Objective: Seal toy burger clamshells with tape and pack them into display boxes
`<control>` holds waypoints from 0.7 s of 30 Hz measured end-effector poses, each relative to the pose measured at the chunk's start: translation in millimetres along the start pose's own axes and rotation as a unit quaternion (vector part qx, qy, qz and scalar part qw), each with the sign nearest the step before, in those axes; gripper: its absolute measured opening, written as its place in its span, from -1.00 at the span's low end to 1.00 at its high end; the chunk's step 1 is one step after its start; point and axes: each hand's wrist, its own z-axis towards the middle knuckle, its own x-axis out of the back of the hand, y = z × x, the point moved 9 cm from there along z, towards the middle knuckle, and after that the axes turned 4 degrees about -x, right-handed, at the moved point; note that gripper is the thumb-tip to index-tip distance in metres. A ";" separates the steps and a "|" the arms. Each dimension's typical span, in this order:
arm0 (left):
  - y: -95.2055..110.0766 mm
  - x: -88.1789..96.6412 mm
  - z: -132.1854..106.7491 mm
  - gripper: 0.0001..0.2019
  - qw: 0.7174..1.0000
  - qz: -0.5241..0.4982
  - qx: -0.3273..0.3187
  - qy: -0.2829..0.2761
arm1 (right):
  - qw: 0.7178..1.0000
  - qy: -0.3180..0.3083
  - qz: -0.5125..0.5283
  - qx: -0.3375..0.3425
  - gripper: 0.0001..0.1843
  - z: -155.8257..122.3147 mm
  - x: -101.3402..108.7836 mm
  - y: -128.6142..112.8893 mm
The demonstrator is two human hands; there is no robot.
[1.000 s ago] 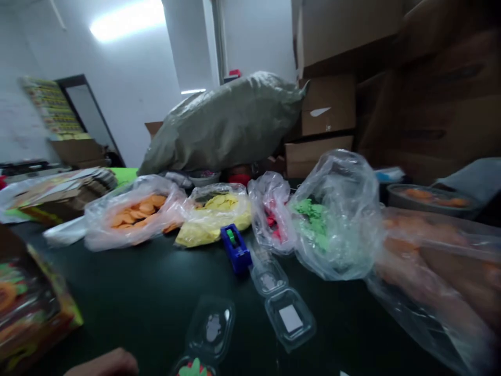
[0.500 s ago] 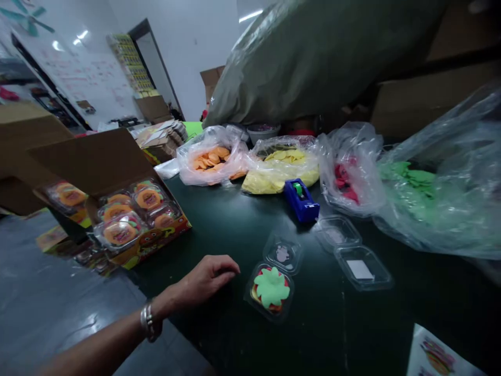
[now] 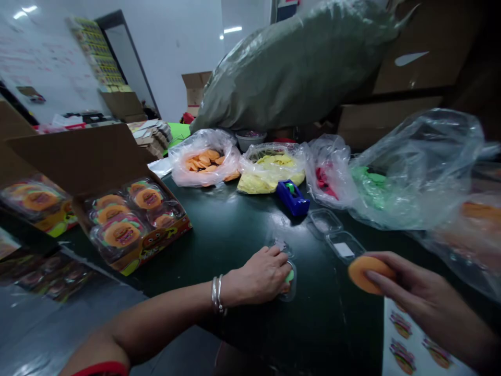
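My left hand (image 3: 263, 275) rests on a small clear clamshell container (image 3: 288, 271) holding green and red pieces, fingers curled around it on the dark green table (image 3: 235, 230). To its right my right hand (image 3: 407, 284) pinches a round orange foam bun piece (image 3: 366, 273) above the table. A second, empty clear clamshell (image 3: 336, 235) lies open just beyond, between my two hands. A blue tape dispenser (image 3: 293, 197) stands behind it.
Plastic bags of orange (image 3: 203, 162), yellow (image 3: 272, 169), red (image 3: 326, 172) and green pieces (image 3: 407, 172) line the far side. An open carton of packed burger toys (image 3: 125, 214) sits left. A sticker sheet (image 3: 415, 347) lies near right. A big grey sack (image 3: 297, 68) and cardboard boxes stand behind.
My left hand slid right onto the filled clamshell. My right hand came into view holding an orange bun piece. The view shifted slightly left and down.
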 end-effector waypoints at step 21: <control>-59.4 -4.9 -65.0 -0.80 0.876 -0.426 0.164 0.155 | 0.981 -0.047 -0.055 0.180 -0.52 -34.8 -140.7 -52.7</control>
